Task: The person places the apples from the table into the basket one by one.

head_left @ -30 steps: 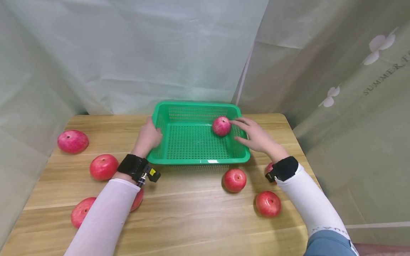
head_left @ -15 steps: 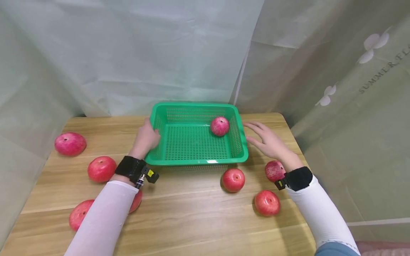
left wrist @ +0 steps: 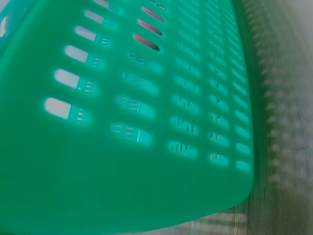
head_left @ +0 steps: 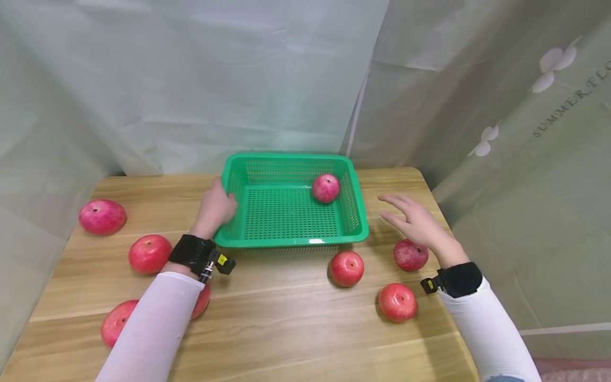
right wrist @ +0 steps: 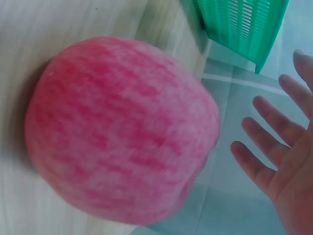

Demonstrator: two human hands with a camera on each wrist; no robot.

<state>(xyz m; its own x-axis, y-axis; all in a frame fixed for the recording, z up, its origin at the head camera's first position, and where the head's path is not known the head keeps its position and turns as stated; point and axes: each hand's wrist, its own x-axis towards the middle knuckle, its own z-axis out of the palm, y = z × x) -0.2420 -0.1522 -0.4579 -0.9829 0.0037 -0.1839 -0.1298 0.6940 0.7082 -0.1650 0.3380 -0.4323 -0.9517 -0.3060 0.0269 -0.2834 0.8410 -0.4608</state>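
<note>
A green plastic basket [head_left: 286,243] with slotted walls stands at the back of the table. One pink-streaked apple [head_left: 326,189] lies inside it, toward the right. My left hand [head_left: 217,206] grips the basket's left rim; the left wrist view is filled by the basket's slotted wall [left wrist: 73,186]. To the right of the basket, my right hand [head_left: 414,220] is held with fingers spread and nothing in them. Just below that hand in the head view sits another pink-streaked apple [head_left: 410,255], large in the right wrist view [right wrist: 117,132].
Two red apples [head_left: 347,269] [head_left: 398,302] lie in front of the basket at right. On the left are a pinkish apple [head_left: 102,217] and several red apples [head_left: 150,254], two partly hidden by the left arm. Pale sheets [head_left: 238,79] hang around the wooden table [head_left: 296,329].
My right hand has drawn back from over the basket's right rim, moving right and nearer me, its fingers apart. The left hand keeps its hold on the rim. The right-hand pink-streaked apple is now uncovered.
</note>
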